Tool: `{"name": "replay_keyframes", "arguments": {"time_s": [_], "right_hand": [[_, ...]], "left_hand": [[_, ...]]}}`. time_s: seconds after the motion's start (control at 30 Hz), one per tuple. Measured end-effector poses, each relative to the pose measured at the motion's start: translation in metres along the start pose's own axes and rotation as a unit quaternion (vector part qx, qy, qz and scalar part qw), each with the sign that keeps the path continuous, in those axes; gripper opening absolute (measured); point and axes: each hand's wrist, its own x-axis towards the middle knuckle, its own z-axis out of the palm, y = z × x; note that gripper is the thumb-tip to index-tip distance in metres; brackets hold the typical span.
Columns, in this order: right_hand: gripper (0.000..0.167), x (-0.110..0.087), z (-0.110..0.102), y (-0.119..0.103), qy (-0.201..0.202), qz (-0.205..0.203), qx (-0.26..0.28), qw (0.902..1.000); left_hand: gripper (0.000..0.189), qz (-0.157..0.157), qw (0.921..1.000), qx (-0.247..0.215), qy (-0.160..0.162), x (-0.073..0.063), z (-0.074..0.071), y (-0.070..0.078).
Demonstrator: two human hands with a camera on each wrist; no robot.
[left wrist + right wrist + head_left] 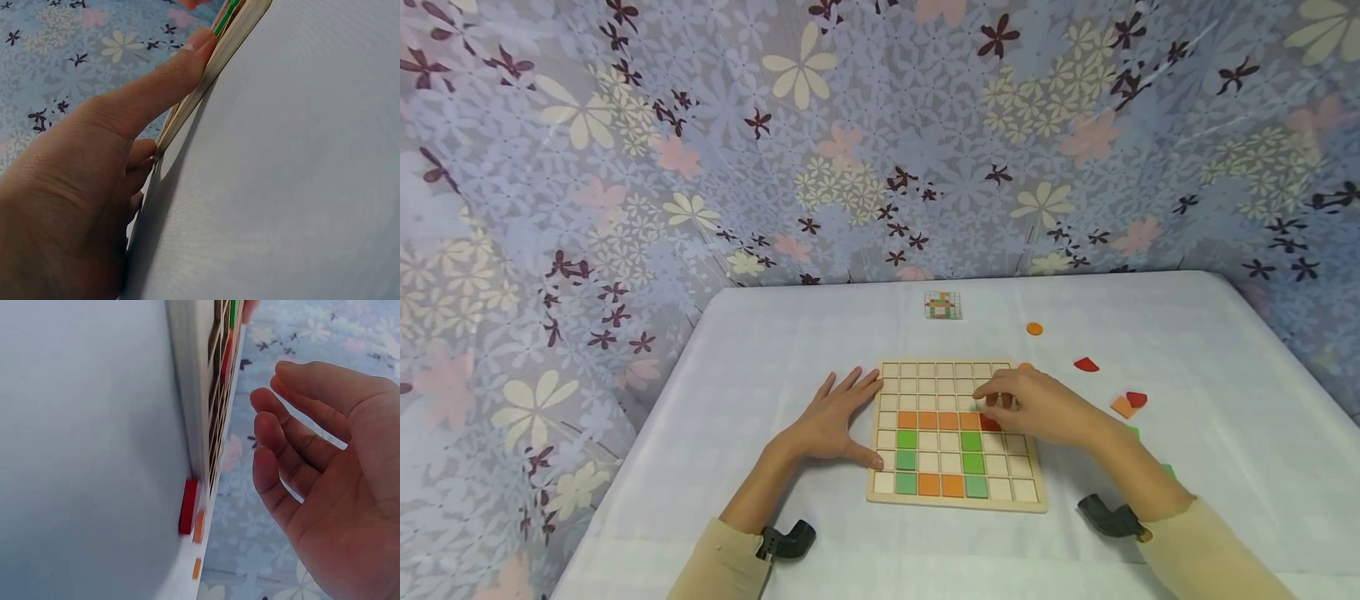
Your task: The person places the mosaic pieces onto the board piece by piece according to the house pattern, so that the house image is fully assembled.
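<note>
A wooden grid board (955, 502) lies on the white-covered table. My left hand (835, 421) is spread at its left edge, thumb on the frame near the lower corner and fingertips at the upper part. In the left wrist view the thumb (156, 81) presses on the rim. Orange tiles (928, 421) form a row in the grid, with green tiles (972, 464) in two columns below and two more orange ones at the bottom. A red piece (990, 422) sits at the row's right end. Just above it hovers my right hand (1037, 404), fingers loosely bent and holding nothing.
A small pattern card (943, 305) lies behind the board. To the right are orange discs (1034, 329), a red quarter-round piece (1086, 365), another red piece (1137, 400) overlapping an orange square (1123, 407), and green pieces (1168, 471) partly behind the right forearm. A floral curtain (880, 142) hangs behind the table.
</note>
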Motion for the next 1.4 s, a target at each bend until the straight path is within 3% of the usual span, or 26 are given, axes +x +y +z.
{"name": "replay_keyframes", "arguments": {"time_s": [0.5, 0.87, 1.1, 1.4], "right_hand": [[0.023, -0.017, -0.012, 0.023, 0.007, 0.040, -0.002, 0.9992], [0.020, -0.026, -0.021, 0.044, -0.019, 0.087, 0.013, 0.9959], [0.021, -0.025, -0.020, 0.047, -0.042, 0.107, -0.011, 0.9933], [0.025, -0.027, -0.023, 0.050, -0.035, 0.121, -0.013, 0.9920]], "left_hand": [[0.128, -0.001, 1.0000, 0.000, -0.002, 0.000, -0.001, 0.000], [0.130, -0.008, 1.0000, 0.003, -0.004, 0.000, 0.001, -0.001], [0.129, -0.008, 0.9999, 0.003, -0.006, 0.000, 0.001, -0.001], [0.129, -0.006, 1.0000, 0.003, -0.004, 0.000, 0.000, -0.001]]}}
